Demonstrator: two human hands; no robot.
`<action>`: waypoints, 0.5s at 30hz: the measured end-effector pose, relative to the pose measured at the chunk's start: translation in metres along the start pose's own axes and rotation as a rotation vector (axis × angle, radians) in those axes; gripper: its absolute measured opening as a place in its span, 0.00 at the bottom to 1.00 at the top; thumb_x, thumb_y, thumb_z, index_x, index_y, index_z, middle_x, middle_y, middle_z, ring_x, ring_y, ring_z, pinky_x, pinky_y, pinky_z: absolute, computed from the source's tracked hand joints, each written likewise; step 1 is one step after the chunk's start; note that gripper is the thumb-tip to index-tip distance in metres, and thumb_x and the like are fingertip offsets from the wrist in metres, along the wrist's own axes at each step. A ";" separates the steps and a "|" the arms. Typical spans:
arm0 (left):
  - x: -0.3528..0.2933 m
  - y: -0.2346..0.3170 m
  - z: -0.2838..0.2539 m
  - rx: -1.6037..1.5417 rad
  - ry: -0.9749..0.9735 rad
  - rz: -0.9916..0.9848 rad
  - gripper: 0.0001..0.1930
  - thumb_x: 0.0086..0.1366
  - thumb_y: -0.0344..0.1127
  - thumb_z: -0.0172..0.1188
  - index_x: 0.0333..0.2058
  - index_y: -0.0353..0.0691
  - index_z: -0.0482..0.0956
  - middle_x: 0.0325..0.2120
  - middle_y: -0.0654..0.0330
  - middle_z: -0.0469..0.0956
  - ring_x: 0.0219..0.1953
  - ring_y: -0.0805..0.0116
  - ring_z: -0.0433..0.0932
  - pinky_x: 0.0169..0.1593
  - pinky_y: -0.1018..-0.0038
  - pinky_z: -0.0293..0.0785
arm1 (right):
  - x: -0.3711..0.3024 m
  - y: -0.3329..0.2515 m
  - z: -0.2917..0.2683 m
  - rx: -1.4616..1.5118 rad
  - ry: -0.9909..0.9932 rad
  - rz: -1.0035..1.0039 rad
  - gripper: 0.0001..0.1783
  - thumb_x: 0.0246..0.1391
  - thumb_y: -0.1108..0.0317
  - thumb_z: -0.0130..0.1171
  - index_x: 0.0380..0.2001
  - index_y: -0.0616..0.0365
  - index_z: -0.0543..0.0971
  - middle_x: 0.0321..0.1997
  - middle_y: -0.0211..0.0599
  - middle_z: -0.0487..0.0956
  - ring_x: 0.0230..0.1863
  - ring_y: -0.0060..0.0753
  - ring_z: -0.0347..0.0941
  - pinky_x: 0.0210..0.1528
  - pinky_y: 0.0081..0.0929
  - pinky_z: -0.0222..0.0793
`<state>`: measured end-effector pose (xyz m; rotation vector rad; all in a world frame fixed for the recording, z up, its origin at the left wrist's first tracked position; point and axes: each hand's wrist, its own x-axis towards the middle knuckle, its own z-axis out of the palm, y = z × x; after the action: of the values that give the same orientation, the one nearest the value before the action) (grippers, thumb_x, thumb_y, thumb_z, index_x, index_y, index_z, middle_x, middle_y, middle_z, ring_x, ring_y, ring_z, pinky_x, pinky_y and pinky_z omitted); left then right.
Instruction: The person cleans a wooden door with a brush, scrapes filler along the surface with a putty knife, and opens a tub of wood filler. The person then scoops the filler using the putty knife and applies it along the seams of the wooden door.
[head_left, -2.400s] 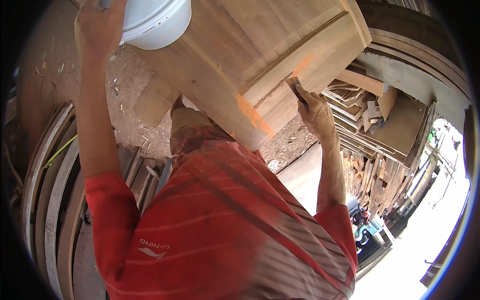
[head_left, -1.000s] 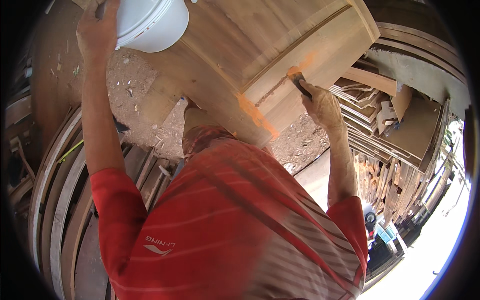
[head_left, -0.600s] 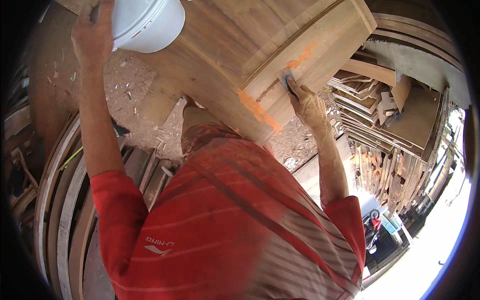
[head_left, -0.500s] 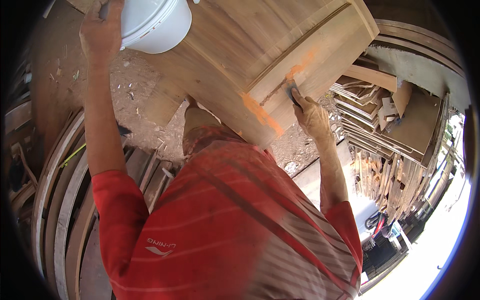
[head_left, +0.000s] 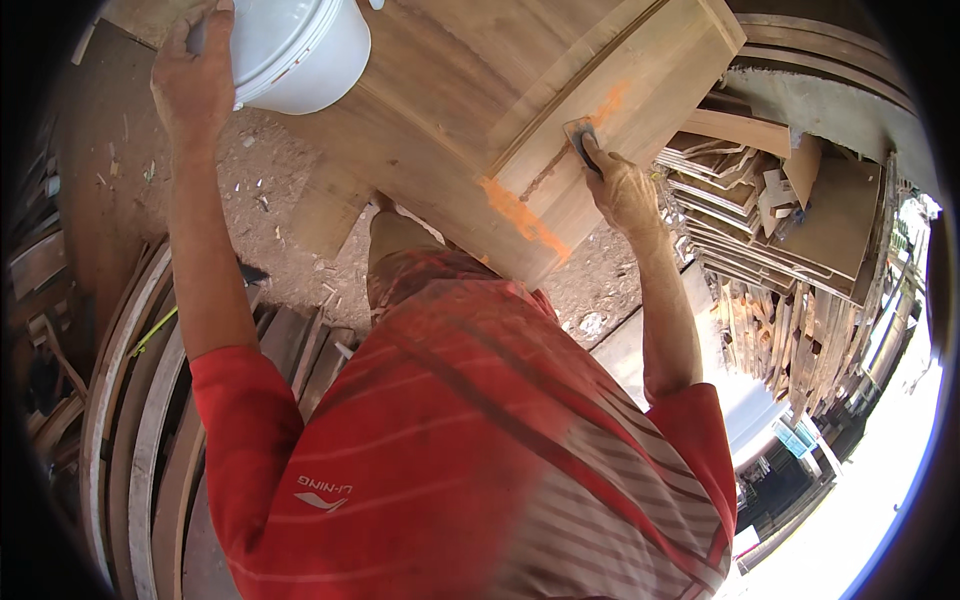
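A brown wooden panel (head_left: 430, 110) with raised framing lies in front of me. Orange filler (head_left: 522, 215) is smeared across a joint near its close edge, with a fainter orange patch farther up. My right hand (head_left: 625, 195) grips a putty knife (head_left: 581, 145), its blade flat against the panel beside that far patch. A darker streak runs along the wood between the patches. At the upper left, my left hand (head_left: 195, 90) is closed around a small grey thing I cannot make out, right against a white plastic bucket (head_left: 320, 75). The frame's top edge cuts off part of the bucket.
Wood chips litter the dirt floor (head_left: 270, 200). Long curved-looking boards (head_left: 150, 440) stand at my left. On the right are stacked thin panels (head_left: 745, 230) and a pile of offcuts (head_left: 790, 340). My foot is close to the panel's near edge.
The putty knife has moved up and slightly left along the panel, toward the far orange patch, and its blade now shows more. My left hand remains by the bucket.
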<state>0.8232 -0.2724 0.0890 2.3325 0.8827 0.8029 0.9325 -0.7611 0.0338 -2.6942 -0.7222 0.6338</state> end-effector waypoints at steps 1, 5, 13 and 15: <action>0.002 -0.001 0.000 0.000 0.003 0.007 0.22 0.71 0.52 0.64 0.55 0.46 0.86 0.53 0.56 0.86 0.58 0.60 0.81 0.64 0.67 0.71 | -0.005 0.002 0.006 -0.009 -0.038 -0.016 0.25 0.63 0.62 0.60 0.62 0.53 0.78 0.40 0.54 0.83 0.42 0.61 0.82 0.44 0.51 0.78; -0.004 -0.001 -0.005 0.013 0.043 0.058 0.21 0.70 0.51 0.64 0.54 0.45 0.87 0.53 0.55 0.86 0.57 0.60 0.82 0.63 0.66 0.72 | -0.011 -0.012 -0.007 -0.087 -0.170 -0.017 0.25 0.62 0.63 0.61 0.63 0.52 0.79 0.36 0.56 0.84 0.40 0.57 0.84 0.43 0.47 0.78; 0.004 0.000 0.003 0.003 0.016 0.107 0.21 0.69 0.50 0.65 0.53 0.44 0.87 0.52 0.53 0.86 0.56 0.59 0.83 0.62 0.65 0.74 | 0.066 -0.013 -0.055 0.090 -0.179 0.298 0.29 0.58 0.68 0.51 0.65 0.50 0.78 0.22 0.52 0.82 0.19 0.42 0.82 0.34 0.39 0.80; 0.002 0.004 0.007 -0.006 0.016 0.088 0.20 0.69 0.49 0.65 0.53 0.43 0.87 0.52 0.54 0.86 0.55 0.59 0.83 0.62 0.66 0.74 | 0.060 -0.008 -0.044 0.036 -0.198 0.238 0.30 0.57 0.68 0.52 0.64 0.51 0.78 0.19 0.51 0.81 0.19 0.42 0.81 0.34 0.39 0.80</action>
<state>0.8305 -0.2754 0.0874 2.3761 0.7882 0.8603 0.9966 -0.7295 0.0544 -2.7326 -0.4319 0.9724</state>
